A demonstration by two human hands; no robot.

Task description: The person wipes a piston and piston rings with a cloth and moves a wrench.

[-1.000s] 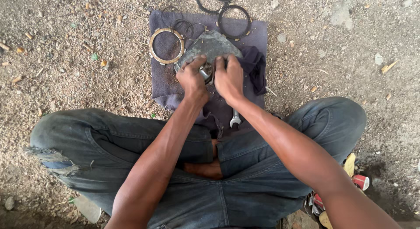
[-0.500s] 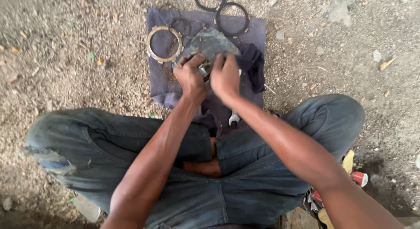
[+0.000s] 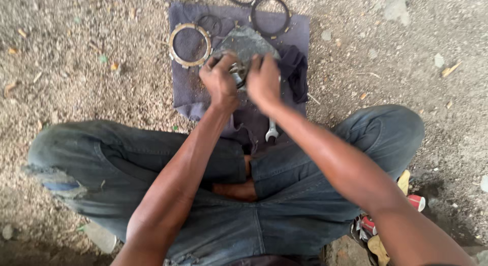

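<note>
From the head camera, looking straight down: the person sits cross-legged on gravelly ground with a purple-grey cloth (image 3: 188,96) spread in front. Both hands meet at the cloth's centre, the left hand (image 3: 219,80) clenched around a small shiny metal part (image 3: 237,72), the right hand (image 3: 263,79) pressed down beside it at 3 o'clock, fingers curled over a flat grey piece (image 3: 247,42); whether that hand truly grips anything cannot be told. A brass-coloured toothed ring (image 3: 189,44) lies at 10 o'clock from the hands, two dark rings (image 3: 269,15) at 12 to 1 o'clock, and a spanner (image 3: 271,132) pokes out at 6 o'clock. This looks like working the metal part by hand on the grey piece. The next move likely calls for a steady hold and a firm twist.
</note>
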